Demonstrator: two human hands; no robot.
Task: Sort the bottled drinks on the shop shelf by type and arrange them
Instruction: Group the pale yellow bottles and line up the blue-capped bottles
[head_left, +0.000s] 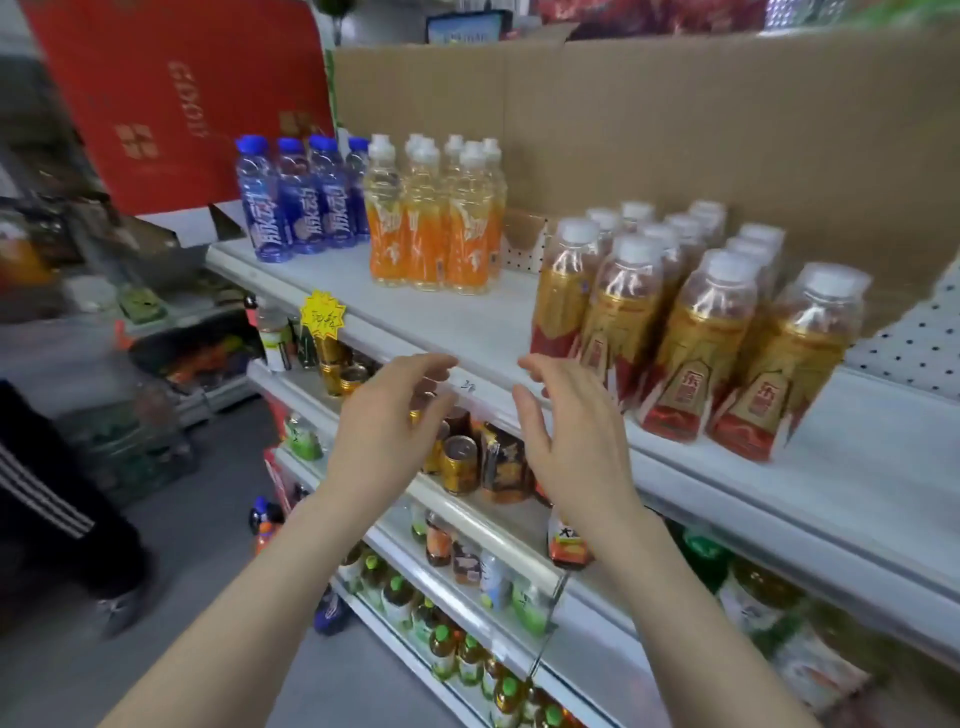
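Three bunches of plastic bottles on the white top shelf (457, 317): blue-capped blue bottles (298, 200) far left, white-capped orange-label bottles (434, 218) just beside them, gold-and-red bottles with white caps (696, 332) to the right, well apart from the orange ones. Probably full, so a bit heavy. Smooth and slippery plastic, stiff enough to squeeze gently. Best held round the middle, below the cap.

Left hand (387, 431) and right hand (571, 436) up in front of the shelf edge, fingers (434, 364) spread and bent, holding nothing.

Tall brown cardboard box (675, 119) right behind the bottles. Red card sign (176, 98) leaning at the left. Yellow star price tag (322, 314) on the shelf edge. Cans and more bottles on lower shelves. Tight rows, easy to knock over.
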